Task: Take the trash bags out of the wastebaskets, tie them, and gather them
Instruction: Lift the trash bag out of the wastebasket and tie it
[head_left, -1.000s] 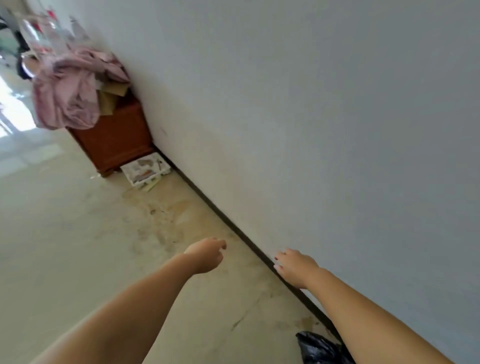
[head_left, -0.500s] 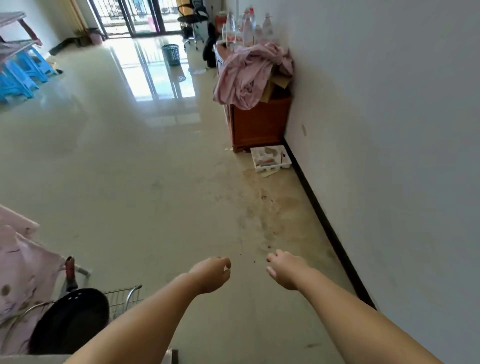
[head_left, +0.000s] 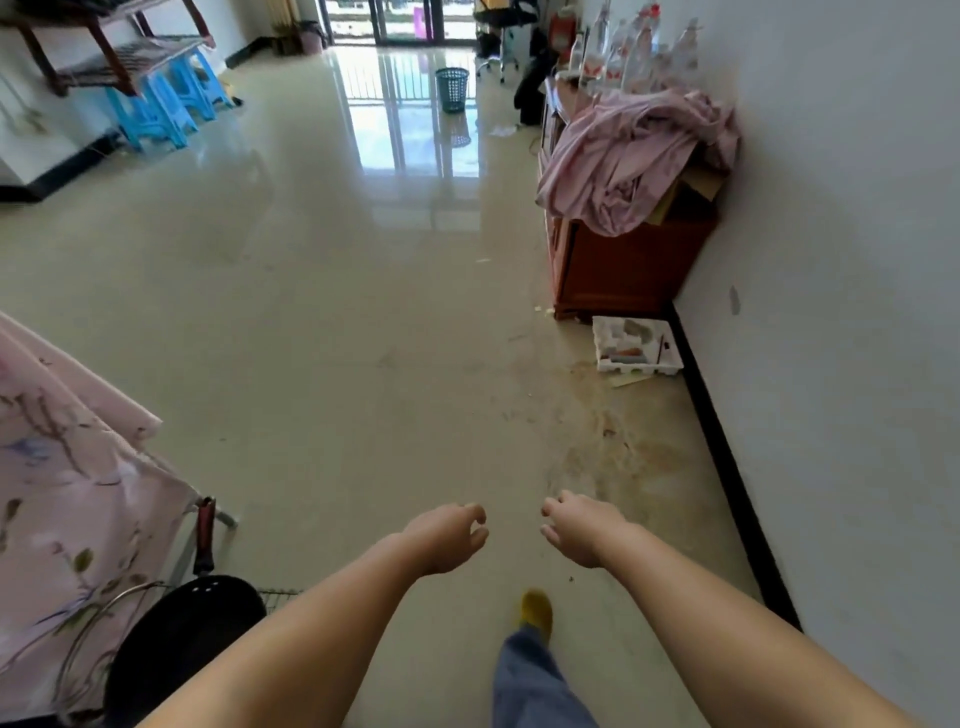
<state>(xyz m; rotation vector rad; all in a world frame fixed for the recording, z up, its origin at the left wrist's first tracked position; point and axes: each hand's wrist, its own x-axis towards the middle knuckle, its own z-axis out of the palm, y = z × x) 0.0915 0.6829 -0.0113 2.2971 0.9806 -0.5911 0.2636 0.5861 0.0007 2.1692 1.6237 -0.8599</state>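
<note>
At the far end of the glossy floor (head_left: 322, 322), just before the glass doors, stands a teal mesh wastebasket (head_left: 452, 89), upright and alone, well apart from the person; whether a bag lines it cannot be told at this distance. Both bare arms reach forward over the floor's near part. The left hand (head_left: 448, 538) hangs with its fingers loosely curled, thumb and forefinger close together, holding nothing. The right hand (head_left: 582, 527) is just beside it, palm down, its fingers likewise slack and bent, also holding nothing. Below them a foot in a yellow sock (head_left: 536, 609) steps on the floor, with a blue trouser leg behind it. Along the right wall a red-brown wooden cabinet (head_left: 623, 270) carries a heap of pink cloth (head_left: 628, 156) and clear bottles (head_left: 628, 52). A white tray (head_left: 636, 347) of small items lies on the floor just in front of the cabinet, against the black baseboard. At the lower left a flowered pink cloth (head_left: 62, 519) hangs beside a black pan (head_left: 182, 639) resting on a wire rack. Blue stools (head_left: 166, 98) stand at the far left wall.
</note>
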